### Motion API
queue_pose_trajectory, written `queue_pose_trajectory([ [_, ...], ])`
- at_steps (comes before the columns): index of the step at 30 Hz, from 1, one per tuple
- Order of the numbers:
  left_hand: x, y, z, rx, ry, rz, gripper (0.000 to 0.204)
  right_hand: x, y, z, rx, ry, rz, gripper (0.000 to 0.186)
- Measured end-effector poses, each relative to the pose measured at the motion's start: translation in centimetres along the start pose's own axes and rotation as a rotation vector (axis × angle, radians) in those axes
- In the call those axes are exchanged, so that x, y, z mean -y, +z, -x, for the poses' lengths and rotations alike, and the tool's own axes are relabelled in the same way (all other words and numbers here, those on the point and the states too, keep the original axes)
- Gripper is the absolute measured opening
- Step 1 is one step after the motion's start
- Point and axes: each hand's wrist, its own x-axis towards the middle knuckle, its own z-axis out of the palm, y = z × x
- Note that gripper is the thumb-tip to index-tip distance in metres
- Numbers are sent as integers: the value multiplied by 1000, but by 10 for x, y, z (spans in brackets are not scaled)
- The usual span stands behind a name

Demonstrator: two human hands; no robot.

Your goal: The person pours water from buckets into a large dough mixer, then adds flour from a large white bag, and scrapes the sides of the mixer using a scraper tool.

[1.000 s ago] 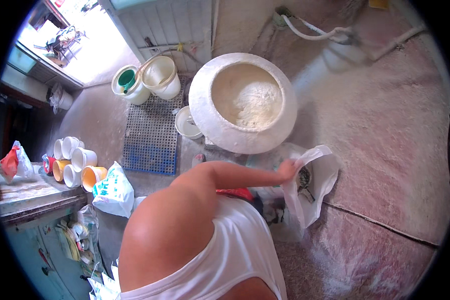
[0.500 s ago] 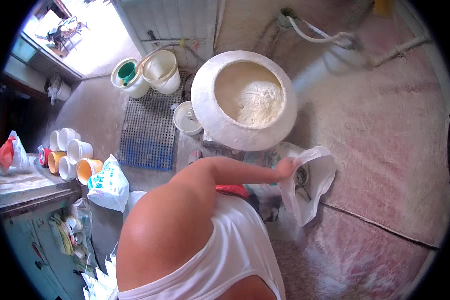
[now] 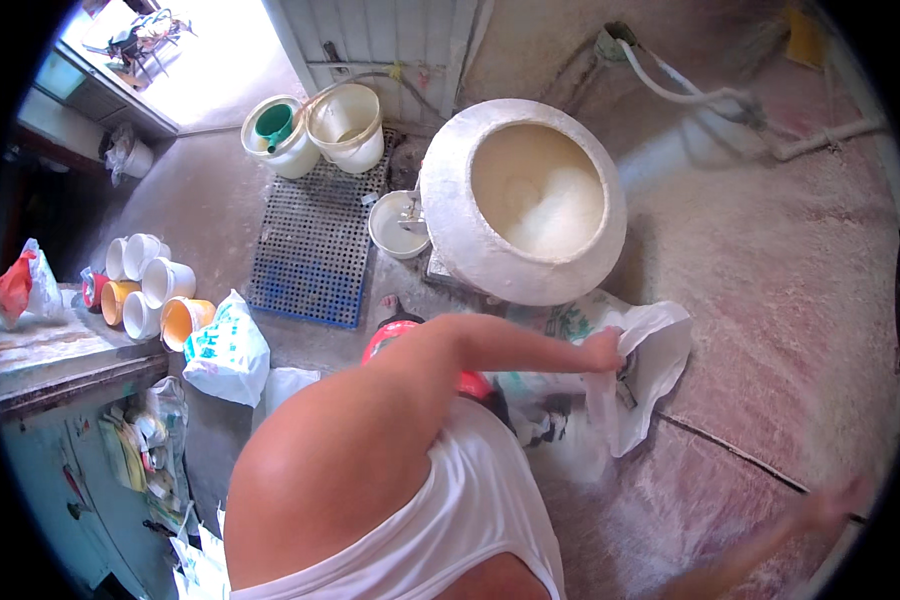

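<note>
My left arm reaches across to the right, and my left hand [image 3: 602, 350] is closed on the rim of a white plastic sack [image 3: 660, 335]. The sack's mouth gapes to the right. Part of a grey tool [image 3: 626, 385] shows inside it; its kind is hard to tell. Far out at the lower right, my right hand [image 3: 838, 505] is smeared by motion, apart from the sack. Just beyond the sack stands a big whitish round-bellied drum [image 3: 450, 200], its wide mouth tilted toward me. Pale powder [image 3: 560, 215] lies inside.
A perforated mat [image 3: 310, 245] lies left of the drum, with a small white bucket [image 3: 398, 240] beside the drum. Two large pails [image 3: 345, 140] stand behind, one holding a green scoop [image 3: 275, 122]. Stacked tubs [image 3: 168, 283] and a tied bag [image 3: 228, 350] are at left. Pipes [image 3: 690, 97] run along the back.
My right hand has come into view at the lower right. The heaped powder in the drum now looks smooth. The view has shifted slightly; my left hand keeps hold of the sack.
</note>
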Motion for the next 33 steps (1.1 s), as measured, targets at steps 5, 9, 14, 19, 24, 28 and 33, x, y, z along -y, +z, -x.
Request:
queue_pose_trajectory([
  [5, -2, -20, 13, 83, 3, -25, 71, 217, 42, 109, 557, 329, -571, 42],
  [9, 6, -58, 35, 94, 36, -55, 77, 303, 81, 214, 1076, 534, -798, 48],
  [14, 38, -123, 79, 499, -37, 227, 62, 333, 90, 276, 1253, 799, -812, 46],
  [19, 38, -290, 144, 725, -37, 211, 39, 366, 92, 229, 884, 926, -722, 41],
  [24, 88, -407, 212, 119, -206, 241, 29, 425, 135, 173, 585, 837, -957, 39],
  [28, 196, -466, 263, -453, -347, 610, 27, 517, 135, 149, 571, 945, -1052, 50],
  [33, 316, -514, 345, -946, -579, 913, 22, 601, 189, 264, 704, 1013, -648, 61],
])
